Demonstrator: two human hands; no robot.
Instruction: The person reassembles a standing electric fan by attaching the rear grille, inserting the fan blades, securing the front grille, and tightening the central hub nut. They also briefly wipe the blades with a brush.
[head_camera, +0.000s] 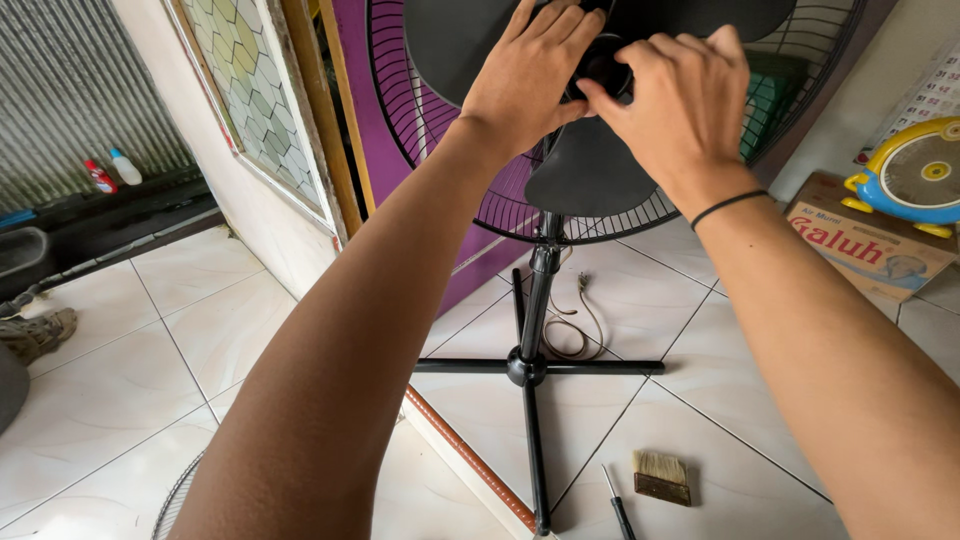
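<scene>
We note both hands raised to the centre of a standing fan w/ its front guard off. Left hand (530, 75) is closed over the black hub cap (600, 62) from the left, fingers curled on top. Right hand (680, 95) grips the same cap from the right, thumb pressed to its lower edge; a thin black band sits on that wrist. Cap sits at the middle of the dark fan blades (590, 170), in front of the rear wire grille (400, 110). Below, the black pole (540, 290) drops to a cross-shaped base (530, 368) on white floor tiles (150, 350). A paintbrush (662, 476) and a screwdriver (618, 505) lie just beside the base's near leg. Power cord (575, 320) is coiled behind the pole. Cardboard box (870, 240) sits far right.
</scene>
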